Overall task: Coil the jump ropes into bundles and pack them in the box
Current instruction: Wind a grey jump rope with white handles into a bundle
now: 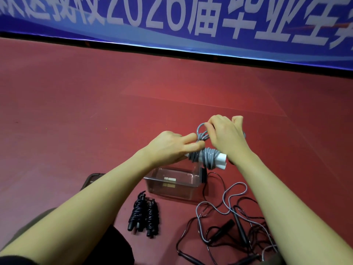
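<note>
A grey jump rope [209, 156] with white handles is wound into a tight bundle and held in the air above the clear plastic box [172, 185]. My left hand [170, 146] grips the bundle's left end, fingers curled round the coils. Just above, my right hand [226, 136] pinches the loose grey loops at the top of the bundle. Two black coiled rope bundles [144, 215] lie side by side on the red floor in front of the box. A tangle of loose black and grey ropes [225, 220] sprawls to the right of them.
The box's dark lid [93, 178] lies on the floor to its left, partly behind my left forearm. A blue banner [172, 22] with white characters runs along the far edge of the red floor [95, 102]. My knees are at the bottom corners.
</note>
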Tool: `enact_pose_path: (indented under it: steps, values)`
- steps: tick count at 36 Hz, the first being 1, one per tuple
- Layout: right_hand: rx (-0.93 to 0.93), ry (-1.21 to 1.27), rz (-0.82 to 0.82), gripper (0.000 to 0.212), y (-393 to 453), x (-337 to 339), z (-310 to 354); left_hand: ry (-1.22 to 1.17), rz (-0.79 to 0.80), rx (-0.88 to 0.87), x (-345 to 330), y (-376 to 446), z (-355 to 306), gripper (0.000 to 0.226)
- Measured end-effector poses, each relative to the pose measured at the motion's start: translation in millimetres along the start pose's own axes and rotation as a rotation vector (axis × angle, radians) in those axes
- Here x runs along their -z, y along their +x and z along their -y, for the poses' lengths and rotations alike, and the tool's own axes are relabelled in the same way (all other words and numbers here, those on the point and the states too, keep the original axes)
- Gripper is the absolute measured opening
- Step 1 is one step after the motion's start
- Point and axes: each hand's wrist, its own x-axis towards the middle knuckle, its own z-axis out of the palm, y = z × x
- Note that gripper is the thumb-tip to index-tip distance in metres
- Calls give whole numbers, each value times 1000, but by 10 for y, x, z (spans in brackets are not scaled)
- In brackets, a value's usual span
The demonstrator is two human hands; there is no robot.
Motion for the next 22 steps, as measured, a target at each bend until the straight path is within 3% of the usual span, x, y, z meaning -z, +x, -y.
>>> enact_pose_path:
  steps: [3, 6, 10, 13, 18, 22]
  values:
    - [-72, 51, 95, 21, 25, 5, -16, -114, -56, 102, 42, 31, -9, 34]
    - [-81, 154, 102, 14, -15, -1, -24, -416, -135, 430, 139, 101, -120, 39]
    - [-58, 31, 131, 19, -18, -24, 15, -745, -273, 775, 156, 174, -178, 39]
    - [-2, 25, 192, 17, -25, 0, 62, -803, -340, 921, 122, 227, -165, 35]
    - [-51, 204, 287, 11, -66, 56, 95, -799, -306, 1051, 56, 236, -129, 28]
    - [-9, 232, 351, 28, -53, 131, 149, -762, -237, 1097, 4, 224, -129, 25]
